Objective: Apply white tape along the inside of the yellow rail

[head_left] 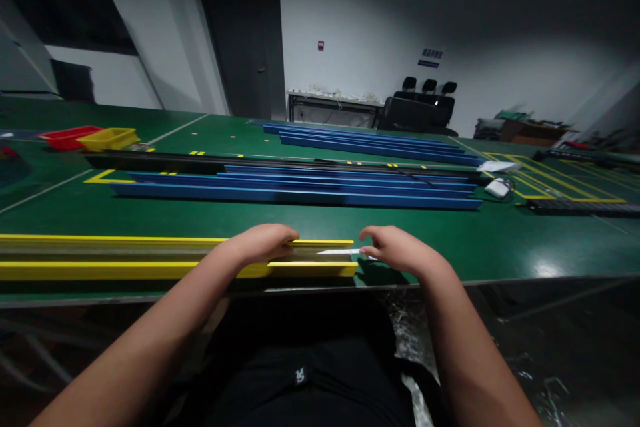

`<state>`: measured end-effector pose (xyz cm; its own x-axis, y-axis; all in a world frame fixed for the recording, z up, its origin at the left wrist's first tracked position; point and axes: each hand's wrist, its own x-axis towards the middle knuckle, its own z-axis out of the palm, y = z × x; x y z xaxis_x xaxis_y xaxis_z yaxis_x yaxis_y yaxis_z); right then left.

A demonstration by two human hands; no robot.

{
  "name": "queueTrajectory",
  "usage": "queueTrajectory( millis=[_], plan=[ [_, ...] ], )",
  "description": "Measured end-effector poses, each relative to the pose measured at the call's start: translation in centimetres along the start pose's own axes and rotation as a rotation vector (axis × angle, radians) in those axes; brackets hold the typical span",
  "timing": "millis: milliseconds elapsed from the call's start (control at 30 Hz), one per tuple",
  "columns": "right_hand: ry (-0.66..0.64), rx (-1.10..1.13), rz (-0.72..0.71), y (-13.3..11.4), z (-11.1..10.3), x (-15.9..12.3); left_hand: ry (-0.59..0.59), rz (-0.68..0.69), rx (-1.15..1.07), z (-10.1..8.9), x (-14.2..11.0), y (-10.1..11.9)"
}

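A long yellow channel (150,271) lies along the front edge of the green table, its two raised walls running left to right. My left hand (267,241) is closed on its far wall near the right end, though some fingers are hidden behind that wall. Just beyond the channel's right end is my right hand (395,247), pinching a thin white strip (337,251). The strip's pointed left end reaches into the channel, between the walls; whether it touches the channel's floor I cannot tell.
Several blue channels (295,195) lie across the table (530,247) beyond my hands, with more blue lengths (370,143) further back. A red bin (70,138) and a yellow bin (109,139) stand far left. At the right are a white device (499,188) and dark strips (580,206).
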<state>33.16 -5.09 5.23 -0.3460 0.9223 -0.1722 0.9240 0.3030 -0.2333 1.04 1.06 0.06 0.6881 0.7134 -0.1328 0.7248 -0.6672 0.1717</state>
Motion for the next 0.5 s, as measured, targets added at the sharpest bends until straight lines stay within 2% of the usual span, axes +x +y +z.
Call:
queueTrajectory(
  millis=[133, 233, 367, 500],
  plan=[
    [0.043, -0.187, 0.054, -1.6, 1.9, 1.3, -0.01, -0.084, -0.053, 0.0, -2.3, -3.0],
    [0.06, -0.293, 0.088, -2.6, 3.3, 2.3, -0.028, -0.099, -0.037, -0.2, -3.1, -3.8],
    [0.082, -0.328, 0.133, -3.0, 4.5, 2.9, -0.043, -0.14, 0.007, -0.5, -2.6, -2.7],
    [0.106, -0.336, 0.135, -2.9, 5.3, 2.8, -0.031, -0.116, 0.075, -0.5, -0.6, -0.1]
  ],
)
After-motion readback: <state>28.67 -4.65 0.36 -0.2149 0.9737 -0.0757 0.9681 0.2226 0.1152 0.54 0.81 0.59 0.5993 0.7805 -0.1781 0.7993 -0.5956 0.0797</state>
